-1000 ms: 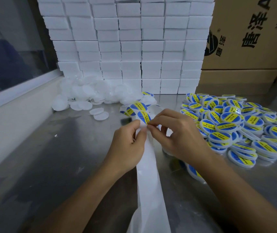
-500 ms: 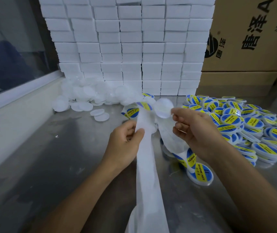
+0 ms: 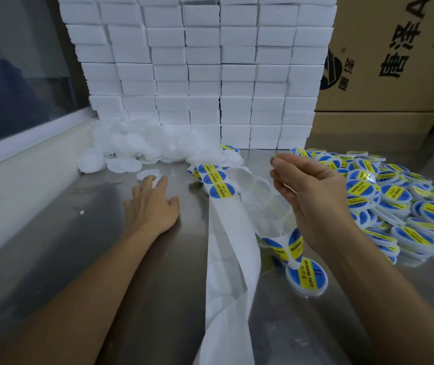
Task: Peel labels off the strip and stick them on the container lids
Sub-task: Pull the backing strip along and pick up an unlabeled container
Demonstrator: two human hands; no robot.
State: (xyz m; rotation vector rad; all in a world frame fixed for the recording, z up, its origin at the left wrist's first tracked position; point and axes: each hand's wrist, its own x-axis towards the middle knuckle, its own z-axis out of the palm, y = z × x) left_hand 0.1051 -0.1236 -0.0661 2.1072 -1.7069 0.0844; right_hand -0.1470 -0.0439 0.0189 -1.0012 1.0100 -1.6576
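Note:
A white backing strip [image 3: 227, 248] runs down the middle of the metal table [image 3: 79, 259], with blue-and-yellow round labels [image 3: 220, 192] still on its far end. My left hand [image 3: 151, 204] lies flat to the left of the strip, fingers spread, fingertips touching a blank white lid [image 3: 146, 175]. My right hand [image 3: 313, 198] is raised to the right of the strip, with finger and thumb pinched on a peeled label [image 3: 280, 156] seen edge-on and barely visible. Under my right wrist lies a labelled lid [image 3: 306, 279].
Blank white lids [image 3: 131, 146] are heaped at the back left. A large pile of labelled lids [image 3: 395, 196] fills the right side. A wall of stacked white boxes [image 3: 210, 75] stands behind, cardboard cartons [image 3: 395, 61] at the back right, and a window ledge [image 3: 26, 138] on the left.
My left hand let go of the strip and moved left and forward onto a blank lid. My right hand peeled a label off and lifted it up and right.

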